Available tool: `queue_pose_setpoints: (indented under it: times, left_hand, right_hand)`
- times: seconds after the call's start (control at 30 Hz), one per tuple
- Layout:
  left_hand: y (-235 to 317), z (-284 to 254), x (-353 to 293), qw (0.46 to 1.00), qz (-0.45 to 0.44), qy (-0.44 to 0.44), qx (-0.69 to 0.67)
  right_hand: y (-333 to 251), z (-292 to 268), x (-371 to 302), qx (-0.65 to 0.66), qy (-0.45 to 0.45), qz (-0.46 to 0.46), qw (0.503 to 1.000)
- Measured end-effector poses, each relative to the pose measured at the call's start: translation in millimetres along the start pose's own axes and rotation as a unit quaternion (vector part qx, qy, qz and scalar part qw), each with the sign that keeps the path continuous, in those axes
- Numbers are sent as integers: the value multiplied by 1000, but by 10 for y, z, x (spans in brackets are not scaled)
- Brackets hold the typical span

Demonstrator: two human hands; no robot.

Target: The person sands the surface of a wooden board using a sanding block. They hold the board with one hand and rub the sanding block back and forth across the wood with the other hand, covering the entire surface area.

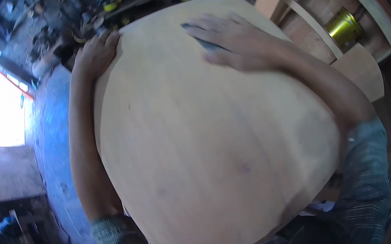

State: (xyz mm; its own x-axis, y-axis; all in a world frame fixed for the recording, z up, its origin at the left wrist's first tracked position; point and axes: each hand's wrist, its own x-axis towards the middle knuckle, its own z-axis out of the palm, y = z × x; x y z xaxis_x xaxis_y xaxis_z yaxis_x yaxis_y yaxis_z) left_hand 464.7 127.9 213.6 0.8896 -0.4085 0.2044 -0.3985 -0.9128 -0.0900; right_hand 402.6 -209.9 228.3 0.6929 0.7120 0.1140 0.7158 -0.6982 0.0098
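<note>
A large pale wooden board [181, 124] fills the middle of the view, its near end against my body. At its far left corner, my left hand [97, 55] is closed over the edge and holds the board. My right hand [239, 39] lies on the far right part of the board, slightly blurred. Under its palm and fingers is a thin dark folded piece that looks like sandpaper [210, 43], pressed against the wood. Most of that piece is hidden by the hand.
A wooden frame with shelves [311, 23] stands on the right, with a shiny yellow-gold tin [342, 28] in it. Cluttered tins [111, 5] line the back. On the left are a bluish floor strip [56, 155], a flat wooden panel [17, 171] and a bright doorway [5, 117].
</note>
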Motion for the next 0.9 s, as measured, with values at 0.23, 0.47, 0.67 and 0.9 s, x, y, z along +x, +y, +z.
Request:
queue_pose_setpoints:
  times: [0.23,0.47,0.67,0.9]
  left_hand:
    - [-155,93,-164,981,-141,10,-135]
    - [-29,68,-32,979,-128,35,-154]
    - [-188,121,-241,996,-29,34,-74]
    - [-90,194,16,990,-78,32,-110]
  right_hand:
    - [-47,142,346,46,1,61,997]
    - [276,32,347,36,-11,115,993]
    - [259,119,137,3,-3,71,998]
    - [631,85,-86,-3,26,121,992]
